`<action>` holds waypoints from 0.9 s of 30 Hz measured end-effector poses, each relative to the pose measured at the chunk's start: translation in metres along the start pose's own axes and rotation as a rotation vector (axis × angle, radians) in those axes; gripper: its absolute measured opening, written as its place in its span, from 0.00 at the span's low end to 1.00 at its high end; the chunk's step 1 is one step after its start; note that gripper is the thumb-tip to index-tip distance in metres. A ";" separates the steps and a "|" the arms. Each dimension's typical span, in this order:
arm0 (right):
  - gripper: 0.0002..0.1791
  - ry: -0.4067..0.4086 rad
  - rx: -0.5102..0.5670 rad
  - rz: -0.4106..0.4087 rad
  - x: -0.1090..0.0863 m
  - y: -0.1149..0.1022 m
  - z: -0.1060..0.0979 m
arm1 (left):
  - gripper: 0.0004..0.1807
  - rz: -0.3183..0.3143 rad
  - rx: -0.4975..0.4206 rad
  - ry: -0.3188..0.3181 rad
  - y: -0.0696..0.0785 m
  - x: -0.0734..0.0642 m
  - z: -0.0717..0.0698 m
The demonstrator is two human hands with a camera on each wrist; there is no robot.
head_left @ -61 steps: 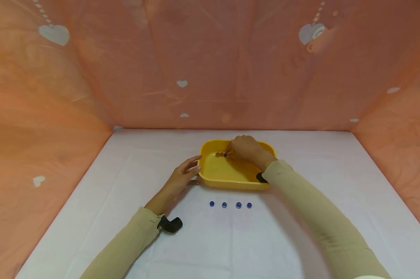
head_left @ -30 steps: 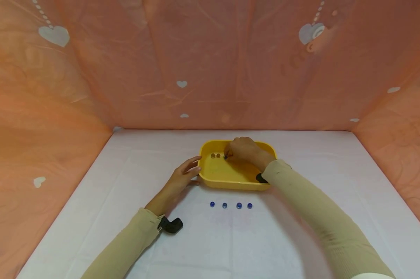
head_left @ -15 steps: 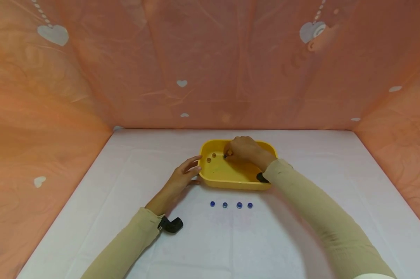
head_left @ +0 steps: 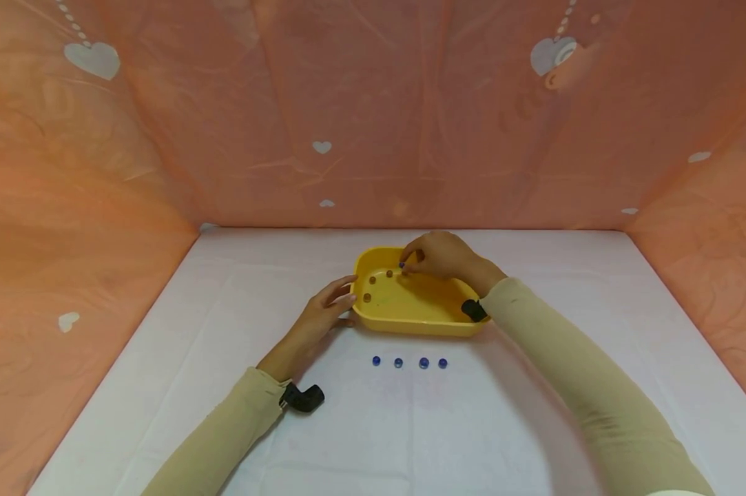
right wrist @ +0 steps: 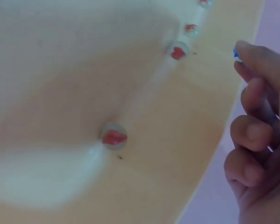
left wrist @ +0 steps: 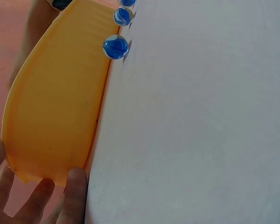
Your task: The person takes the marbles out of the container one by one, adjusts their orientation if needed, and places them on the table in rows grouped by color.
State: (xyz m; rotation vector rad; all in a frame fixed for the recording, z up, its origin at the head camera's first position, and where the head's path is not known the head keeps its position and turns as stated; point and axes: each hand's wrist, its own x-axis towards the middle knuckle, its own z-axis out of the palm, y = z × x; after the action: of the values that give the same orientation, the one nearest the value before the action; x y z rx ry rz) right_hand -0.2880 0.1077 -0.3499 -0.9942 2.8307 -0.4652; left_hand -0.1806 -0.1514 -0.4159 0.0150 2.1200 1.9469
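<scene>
My right hand [head_left: 447,255] is over the back of a yellow plastic tub [head_left: 410,329], pinching a blue marble [head_left: 401,264] between thumb and forefinger. In the right wrist view, only a sliver of that blue marble [right wrist: 236,55] shows at the fingertips, and the other fingers are curled. Several clear marbles with red swirls [right wrist: 114,136] lie loose on the tub's floor, well apart from one another. At the tub's left end, my left hand [head_left: 323,313] rests its spread fingers [left wrist: 76,196] against the outer wall.
Several blue marbles [head_left: 424,363] sit in a row on the white cloth [head_left: 348,441] in front of the tub. An orange-pink sheet with white hearts [head_left: 373,172] walls in the back and both sides. Each wrist wears a black device [head_left: 304,398].
My right hand has risen from the tub floor with the blue marble. The red-swirled marbles, close together earlier, have rolled apart towards the tub's left end. My left hand has stayed put.
</scene>
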 end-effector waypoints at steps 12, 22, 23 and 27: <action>0.11 0.035 0.119 -0.019 -0.015 -0.012 -0.023 | 0.25 -0.012 0.001 0.014 0.001 0.000 0.001; 0.12 0.083 0.113 -0.053 -0.030 -0.018 -0.030 | 0.25 -0.013 -0.028 0.017 0.002 0.000 0.002; 0.12 0.092 0.114 -0.059 -0.032 -0.018 -0.030 | 0.25 -0.010 -0.031 0.015 0.001 0.000 0.002; 0.12 0.123 0.124 -0.068 -0.040 -0.021 -0.032 | 0.26 -0.012 -0.036 0.012 0.001 0.000 0.003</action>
State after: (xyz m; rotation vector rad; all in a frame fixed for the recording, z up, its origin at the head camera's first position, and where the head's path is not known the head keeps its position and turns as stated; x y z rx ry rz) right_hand -0.2507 0.1249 -0.3129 -1.0756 2.8386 -0.7236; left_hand -0.1807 -0.1484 -0.4152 -0.0165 2.0877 1.9830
